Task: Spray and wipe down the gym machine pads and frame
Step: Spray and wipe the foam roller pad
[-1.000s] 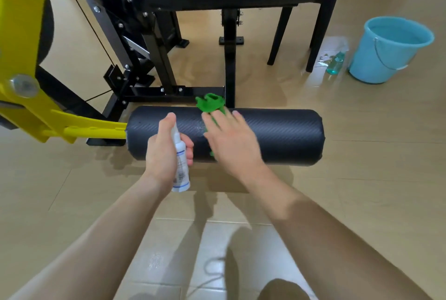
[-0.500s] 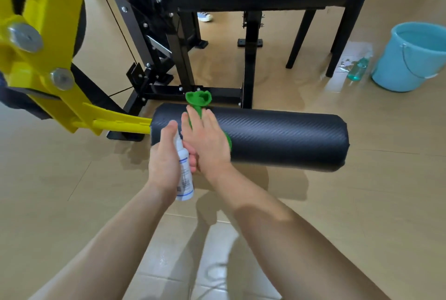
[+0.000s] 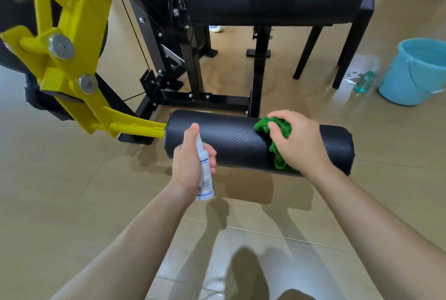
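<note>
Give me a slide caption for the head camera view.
Right hand grips a green cloth on the lower roller pad; left hand holds a spray bottle.

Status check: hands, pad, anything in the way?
Left hand grips spray bottle. Right hand grips green cloth on lower roller pad. Nothing in the way.

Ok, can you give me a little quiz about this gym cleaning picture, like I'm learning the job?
1. True or false: the left hand holds the white spray bottle.
2. What does the right hand grip against the lower black roller pad? A) a green cloth B) a sponge C) a brush
3. Fill in the blank: the blue bucket stands on the floor at the far ___ of the picture.

Key: 1 true; 2 A; 3 right.
</note>
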Demonstrator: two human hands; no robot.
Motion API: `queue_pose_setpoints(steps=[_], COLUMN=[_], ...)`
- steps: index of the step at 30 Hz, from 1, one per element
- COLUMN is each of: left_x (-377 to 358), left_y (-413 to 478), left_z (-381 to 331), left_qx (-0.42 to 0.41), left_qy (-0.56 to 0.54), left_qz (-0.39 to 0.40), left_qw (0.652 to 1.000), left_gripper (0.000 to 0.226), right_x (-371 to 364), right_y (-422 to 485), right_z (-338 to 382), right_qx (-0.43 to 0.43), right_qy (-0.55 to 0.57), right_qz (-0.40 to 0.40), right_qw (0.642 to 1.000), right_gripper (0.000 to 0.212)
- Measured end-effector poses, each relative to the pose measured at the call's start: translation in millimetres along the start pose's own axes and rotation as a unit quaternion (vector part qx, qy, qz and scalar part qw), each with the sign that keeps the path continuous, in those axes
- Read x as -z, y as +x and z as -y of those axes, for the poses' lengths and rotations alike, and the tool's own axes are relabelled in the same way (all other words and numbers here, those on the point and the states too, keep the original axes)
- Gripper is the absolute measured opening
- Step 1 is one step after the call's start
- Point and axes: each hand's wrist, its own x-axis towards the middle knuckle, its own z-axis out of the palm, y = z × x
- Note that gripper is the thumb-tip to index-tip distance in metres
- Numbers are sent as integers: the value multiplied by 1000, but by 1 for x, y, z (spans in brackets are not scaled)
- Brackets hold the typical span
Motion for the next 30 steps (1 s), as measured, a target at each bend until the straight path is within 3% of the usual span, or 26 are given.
queue_pose_setpoints(steps=[2, 5, 8, 11, 14, 16, 18, 22, 26, 30], left_x=[7, 17, 25, 27, 23, 21, 22, 36, 53, 72], left_y=[4, 9, 12, 15, 18, 21, 26, 41, 52, 56], left_z=[-1, -2, 0, 4, 6, 5, 3, -3, -5, -10], left_qx=[7, 15, 22, 35, 41, 24, -4, -21, -29, -17], left_qy=[-4, -9, -9, -16, -17, -3, 17, 13, -11, -49], left_qz=[-6, -11, -7, -3, 9, 7, 1, -27, -38, -65], left_qw=[1000, 1000, 1000, 999, 999, 1000, 1000, 999, 999, 997], left_gripper=[72, 71, 71, 72, 71, 70, 69, 69, 68, 65], right_x=[0, -14, -32, -43, -48, -55, -65, -90, -115, -184], right_y=[25, 54, 61, 51, 36, 23, 8, -11, 14, 51], right_z=[16, 20, 15, 9, -3, -9, -10, 3, 31, 79], right_qx=[-64, -101, -9, 30, -33, -22, -3, -11, 80, 188], right_qy=[33, -73, -241, -363, -360, -335, -321, -373, -372, -332], right_qz=[107, 238, 165, -27, -122, -151, -148, -64, -45, 4], right_qw=[992, 963, 956, 931, 925, 930, 936, 925, 924, 924], right_gripper=[14, 27, 37, 42, 56, 57, 59, 74, 49, 33])
